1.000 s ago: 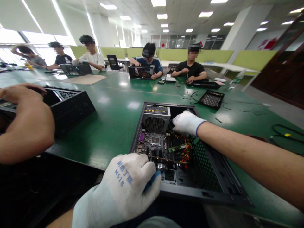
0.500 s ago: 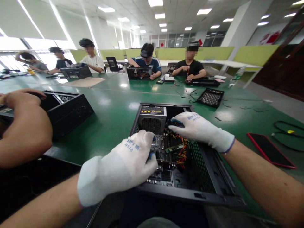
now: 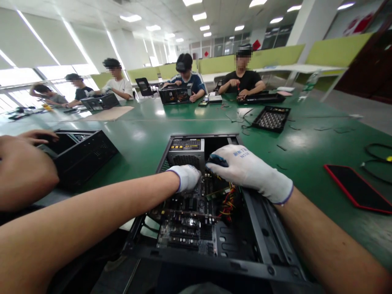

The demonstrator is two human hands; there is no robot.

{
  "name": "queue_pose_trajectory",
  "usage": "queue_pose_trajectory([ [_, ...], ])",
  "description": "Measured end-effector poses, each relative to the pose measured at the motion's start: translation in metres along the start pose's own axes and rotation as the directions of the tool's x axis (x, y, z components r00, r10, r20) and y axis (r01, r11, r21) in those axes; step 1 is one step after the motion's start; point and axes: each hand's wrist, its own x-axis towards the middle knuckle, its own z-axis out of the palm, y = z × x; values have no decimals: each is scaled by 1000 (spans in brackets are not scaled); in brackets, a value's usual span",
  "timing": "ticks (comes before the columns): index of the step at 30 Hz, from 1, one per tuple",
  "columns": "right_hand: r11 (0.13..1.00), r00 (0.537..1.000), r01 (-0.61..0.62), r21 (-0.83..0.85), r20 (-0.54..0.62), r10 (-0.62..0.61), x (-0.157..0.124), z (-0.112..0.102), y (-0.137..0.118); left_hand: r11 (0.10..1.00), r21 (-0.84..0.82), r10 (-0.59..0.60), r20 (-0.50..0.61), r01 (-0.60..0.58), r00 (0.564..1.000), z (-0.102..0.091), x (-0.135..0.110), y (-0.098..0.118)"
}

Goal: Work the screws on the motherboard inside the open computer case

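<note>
An open black computer case [image 3: 266, 241] lies in front of me with its inside facing up. My left hand [image 3: 187, 178], in a white glove, reaches down into it just below the power supply [image 3: 187, 154]; its fingers are hidden. Under and in front of that hand is the motherboard [image 3: 191, 202]. My right hand [image 3: 241, 165], gloved in white with a dark blue palm side, is closed beside the power supply above the cables. Whatever its fingers hold is hidden. A green memory module [image 3: 216, 193] and red, yellow and black wires [image 3: 227, 206] are below it.
On the left, another person's arm [image 3: 29, 171] is at a second black case [image 3: 88, 157]. A red-edged black phone-like slab [image 3: 357, 188] lies to the right, near a black cable [image 3: 375, 163]. Beyond are a black tray-like part [image 3: 271, 119] and several people working at the green table.
My left hand has moved forward and deeper into the case, its fingers now out of sight. My right hand stays beside the power supply. The view has shifted slightly.
</note>
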Motion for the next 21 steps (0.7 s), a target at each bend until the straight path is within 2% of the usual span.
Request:
queue_pose_trajectory([
  [7, 999, 999, 26, 29, -43, -25, -4, 2, 2, 1000, -7, -24, -35, 23, 999, 14, 8, -7],
  [21, 999, 999, 30, 37, -30, -29, -5, 1, 2, 1000, 10, -29, -25, 29, 999, 3, 9, -6],
])
